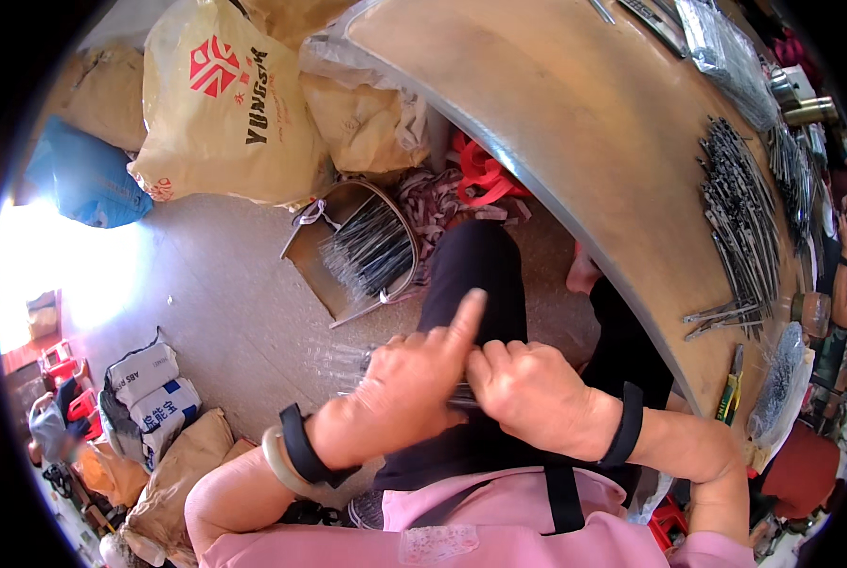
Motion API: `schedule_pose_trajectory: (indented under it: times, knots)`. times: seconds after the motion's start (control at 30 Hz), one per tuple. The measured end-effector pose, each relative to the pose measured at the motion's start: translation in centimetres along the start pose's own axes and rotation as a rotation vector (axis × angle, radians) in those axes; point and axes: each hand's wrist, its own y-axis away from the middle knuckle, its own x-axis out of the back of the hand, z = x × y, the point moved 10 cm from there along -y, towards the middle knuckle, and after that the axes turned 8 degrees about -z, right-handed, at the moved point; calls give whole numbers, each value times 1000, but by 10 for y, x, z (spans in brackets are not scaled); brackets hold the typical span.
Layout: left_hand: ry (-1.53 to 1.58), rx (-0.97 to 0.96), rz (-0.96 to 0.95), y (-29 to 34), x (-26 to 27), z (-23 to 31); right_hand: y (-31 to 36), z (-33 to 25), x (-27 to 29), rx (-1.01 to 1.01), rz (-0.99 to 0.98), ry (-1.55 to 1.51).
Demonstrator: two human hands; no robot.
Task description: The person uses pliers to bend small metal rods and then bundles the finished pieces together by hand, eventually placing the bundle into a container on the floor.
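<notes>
My left hand (400, 383) is over my lap, its fingers wrapped round a bundle of thin strips with clear plastic ends (340, 364), while its index finger stretches out ahead. The clear ends stick out on the far left side of that hand. My right hand (542, 393) is closed in a fist right against the left hand's fingers, near the bundle's other end. What its fingers pinch is hidden. Below on the floor, a cut-open box (312, 270) holds a stack of similar dark thin strips with clear ends (371, 248).
To the right curves a brown tabletop (575, 123) with a pile of dark thin strips (740, 227) and yellow-handled pliers (730, 386). A large yellowish plastic bag (224, 114) and a blue bag (87, 175) stand on the floor. Sacks (153, 388) lie at left.
</notes>
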Motion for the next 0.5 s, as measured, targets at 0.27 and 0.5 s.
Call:
schedule_pose_trajectory:
  times: [0.27, 0.5]
  knots:
    - [180, -8, -428, 2, -29, -44, -32, -21, -7, 138, 62, 109]
    - [1247, -250, -710, 8, -60, -54, -52, -28, 13, 266, 113, 165]
